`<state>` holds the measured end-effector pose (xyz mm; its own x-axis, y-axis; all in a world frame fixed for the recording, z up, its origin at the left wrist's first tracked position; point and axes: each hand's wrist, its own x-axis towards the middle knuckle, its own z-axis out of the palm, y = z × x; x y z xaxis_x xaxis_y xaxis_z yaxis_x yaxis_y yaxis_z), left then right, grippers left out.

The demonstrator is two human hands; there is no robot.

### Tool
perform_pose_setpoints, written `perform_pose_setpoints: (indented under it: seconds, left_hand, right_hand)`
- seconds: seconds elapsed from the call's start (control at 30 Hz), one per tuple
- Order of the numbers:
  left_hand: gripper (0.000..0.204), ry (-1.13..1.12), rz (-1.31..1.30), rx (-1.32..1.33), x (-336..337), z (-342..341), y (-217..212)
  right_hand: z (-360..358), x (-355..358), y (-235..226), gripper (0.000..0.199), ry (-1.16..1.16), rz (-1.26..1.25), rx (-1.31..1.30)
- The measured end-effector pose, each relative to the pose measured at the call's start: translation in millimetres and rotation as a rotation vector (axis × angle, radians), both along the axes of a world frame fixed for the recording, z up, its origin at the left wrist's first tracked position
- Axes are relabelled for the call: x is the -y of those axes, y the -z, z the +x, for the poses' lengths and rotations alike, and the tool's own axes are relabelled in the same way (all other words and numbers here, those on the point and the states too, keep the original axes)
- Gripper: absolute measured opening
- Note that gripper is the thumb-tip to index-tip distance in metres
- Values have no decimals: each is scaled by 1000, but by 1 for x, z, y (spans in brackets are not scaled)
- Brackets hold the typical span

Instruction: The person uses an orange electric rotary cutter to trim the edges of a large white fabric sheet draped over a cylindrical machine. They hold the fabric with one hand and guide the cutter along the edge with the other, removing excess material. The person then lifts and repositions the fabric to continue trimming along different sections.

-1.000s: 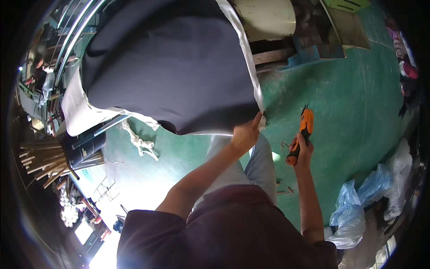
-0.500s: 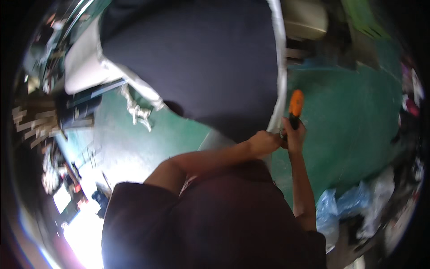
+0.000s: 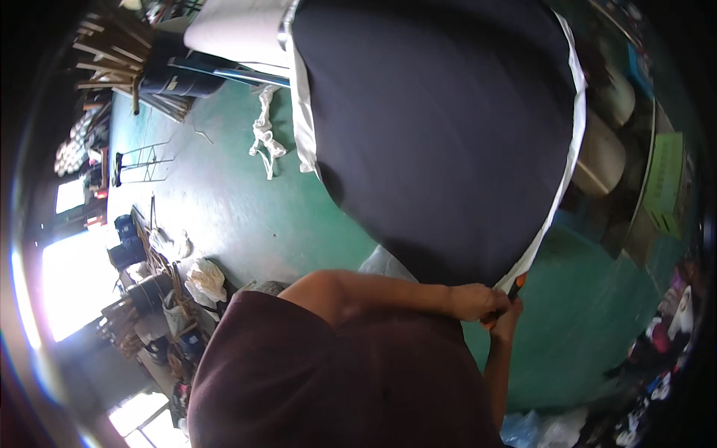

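A large dark fabric-covered piece (image 3: 441,142) fills the upper middle, with a loose white edging (image 3: 575,127) along its sides. At its near right corner my left hand (image 3: 476,301) is closed on the white edging, the arm reaching across my front. Right beside it, my right hand (image 3: 509,317) is closed round a hand tool with orange and black parts (image 3: 520,282). The hands nearly touch, and the fingers partly hide the tool, so its exact kind cannot be made out.
A white cloth strip (image 3: 265,138) lies on the green floor (image 3: 246,216) at left. Behind it stands a dark bin (image 3: 183,67) with wooden sticks. A green box (image 3: 665,183) is at far right, plastic bags (image 3: 541,429) at lower right, and a cream bag (image 3: 205,282) at lower left.
My view has swung, so the dark piece and both hands appear further right and the hands lower. The tool's orange part, upright above my right hand before, is now mostly hidden at the edging.
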<state>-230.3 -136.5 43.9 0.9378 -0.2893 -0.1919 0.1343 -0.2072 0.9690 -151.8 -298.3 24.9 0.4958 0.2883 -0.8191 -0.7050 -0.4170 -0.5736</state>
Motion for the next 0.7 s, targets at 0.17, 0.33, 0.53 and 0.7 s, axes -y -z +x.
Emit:
perform_pose_setpoints:
  seconds: [0.17,0.33,0.53,0.7]
  left_hand:
    - [39,-230,-41,-259,-44,-19,-27]
    - [40,-1164,1227,-113,-89,-101,65]
    - [87,-1596,189,-1317,-116,-153,122]
    - [51,-1801,-370,-825,-115,-214,240]
  right_hand:
    - [5,-15,-40,25,84,155,36]
    - [0,3,-70,44,93,269,140]
    - [5,66,-80,63,-261,311,874]
    - [70,105,-83,56,361,182,192]
